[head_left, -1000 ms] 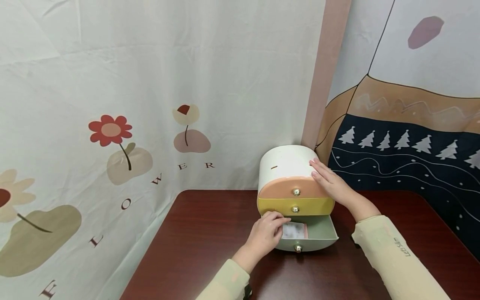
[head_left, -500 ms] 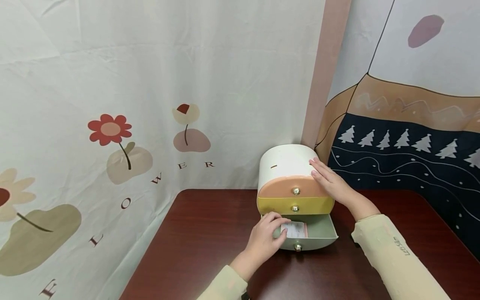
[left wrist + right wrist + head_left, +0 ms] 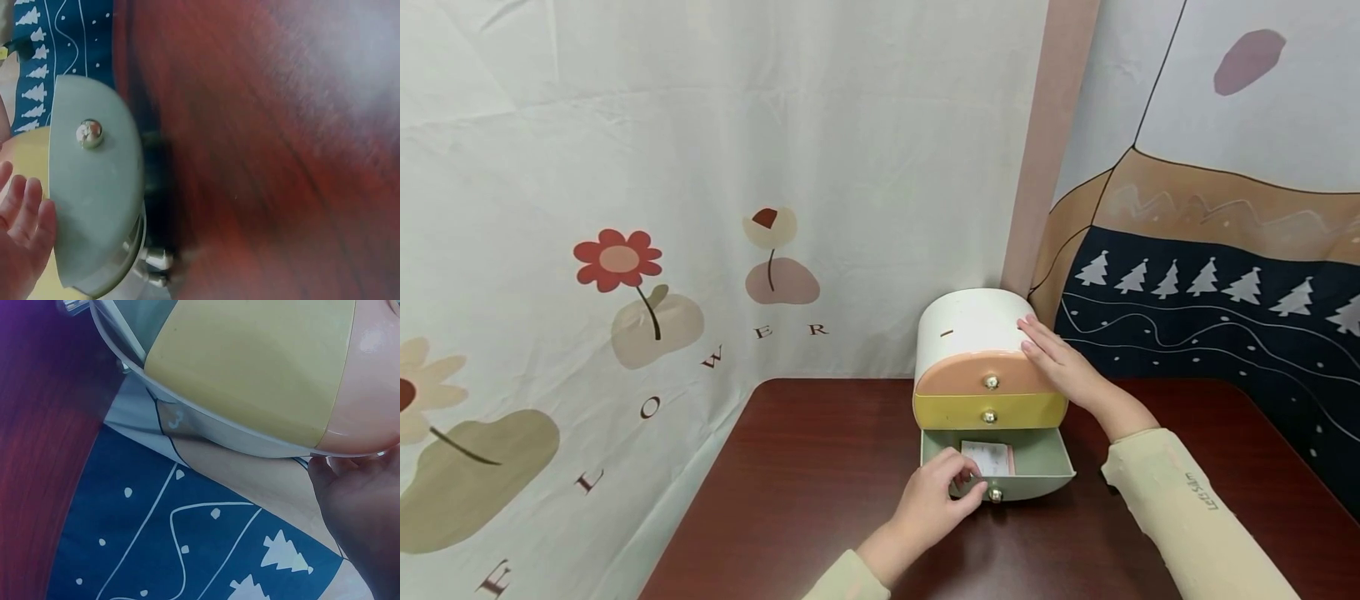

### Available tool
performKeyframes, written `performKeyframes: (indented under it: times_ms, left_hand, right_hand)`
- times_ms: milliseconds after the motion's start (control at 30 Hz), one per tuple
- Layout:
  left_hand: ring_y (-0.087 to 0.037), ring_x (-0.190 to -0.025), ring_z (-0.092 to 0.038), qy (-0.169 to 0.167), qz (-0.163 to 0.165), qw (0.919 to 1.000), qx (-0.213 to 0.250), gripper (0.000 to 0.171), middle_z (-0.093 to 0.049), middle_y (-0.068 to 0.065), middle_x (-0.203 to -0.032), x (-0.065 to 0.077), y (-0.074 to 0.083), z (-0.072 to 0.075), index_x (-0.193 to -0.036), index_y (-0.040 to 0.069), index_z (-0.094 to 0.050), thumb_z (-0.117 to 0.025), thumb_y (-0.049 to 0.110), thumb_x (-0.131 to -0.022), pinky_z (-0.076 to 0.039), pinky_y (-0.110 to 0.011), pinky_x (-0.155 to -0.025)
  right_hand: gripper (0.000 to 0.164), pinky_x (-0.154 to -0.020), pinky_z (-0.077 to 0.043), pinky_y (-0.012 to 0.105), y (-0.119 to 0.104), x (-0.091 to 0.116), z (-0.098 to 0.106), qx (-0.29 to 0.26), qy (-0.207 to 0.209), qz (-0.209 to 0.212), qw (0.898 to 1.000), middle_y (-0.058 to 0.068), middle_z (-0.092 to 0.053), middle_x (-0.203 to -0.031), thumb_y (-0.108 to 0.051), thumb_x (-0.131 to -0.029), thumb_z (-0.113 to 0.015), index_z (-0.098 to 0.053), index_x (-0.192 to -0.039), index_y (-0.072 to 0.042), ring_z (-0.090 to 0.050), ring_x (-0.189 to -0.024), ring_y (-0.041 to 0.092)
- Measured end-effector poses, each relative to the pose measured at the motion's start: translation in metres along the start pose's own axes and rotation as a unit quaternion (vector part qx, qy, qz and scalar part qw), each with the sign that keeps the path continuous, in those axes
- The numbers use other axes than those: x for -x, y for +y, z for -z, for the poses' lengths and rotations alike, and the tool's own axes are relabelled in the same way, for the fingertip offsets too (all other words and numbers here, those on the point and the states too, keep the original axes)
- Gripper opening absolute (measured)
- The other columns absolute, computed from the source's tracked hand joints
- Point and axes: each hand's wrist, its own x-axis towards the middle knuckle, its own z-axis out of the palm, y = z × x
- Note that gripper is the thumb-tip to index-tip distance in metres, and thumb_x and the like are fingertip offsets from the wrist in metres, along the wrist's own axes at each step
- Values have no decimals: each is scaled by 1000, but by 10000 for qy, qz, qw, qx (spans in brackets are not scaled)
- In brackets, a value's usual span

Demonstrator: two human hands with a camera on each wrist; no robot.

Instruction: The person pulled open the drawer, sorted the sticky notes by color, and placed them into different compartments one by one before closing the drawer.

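A small rounded chest of drawers (image 3: pixel 973 321) with a white body stands on the table. Its bottom green drawer (image 3: pixel 1033 489) is pulled out, and a pale card-like piece with a pink edge (image 3: pixel 988 457) lies inside. My left hand (image 3: pixel 925 502) is at the drawer's front left, fingers bent over the front edge and thumb near the round metallic knob (image 3: pixel 996 495). The left wrist view shows that knob (image 3: pixel 90 134) uncovered, with the fingers (image 3: pixel 26 206) beside the drawer front. My right hand (image 3: pixel 1067 369) rests on the chest's upper right side, fingers extended.
Above the green drawer, the yellow drawer (image 3: pixel 947 412) and the orange drawer (image 3: pixel 951 377) are closed. The chest stands toward the back of a dark red wooden table (image 3: pixel 820 467). Behind hang a flower-print curtain (image 3: pixel 880 167) and a dark tree-print cloth (image 3: pixel 1210 325).
My left hand has moved down and forward from over the drawer's left part to its front edge, thumb spreading from the fingers. My right hand, the drawer and the card have stayed put.
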Motion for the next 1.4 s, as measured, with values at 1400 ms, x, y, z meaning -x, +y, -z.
performKeyframes:
  times_ms: [1400]
  left_hand:
    - [-6, -61, -57, -918, 4544, 8052, 3697, 33, -64, -2, -78, 9, 21, -40, -101, -1, -68, -61, 30, -92, -48, -19, -47]
  right_hand:
    - [61, -106, -6, 71, -2, 3, 0, 65, 25, 8, 10000, 7, -2, -160, -48, -102, -29, -19, -153, -18, -4, -145, 41]
